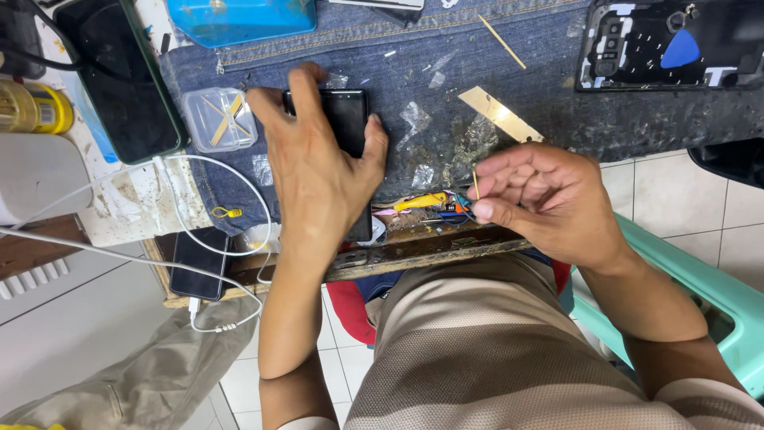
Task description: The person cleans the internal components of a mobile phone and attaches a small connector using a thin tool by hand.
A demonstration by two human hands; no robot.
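My left hand lies palm-down over a black phone on the denim-covered bench, fingers curled round its edges. My right hand hovers at the bench's near edge and pinches a thin wooden stick upright between thumb and forefinger. Just left of that hand, small tools with yellow and orange handles sit in an open drawer.
A small clear plastic box with sticks lies left of the phone. A dark tablet and a yellow bottle sit far left. Another phone charges on a white cable. An opened phone back lies top right. A brass strip lies mid-bench.
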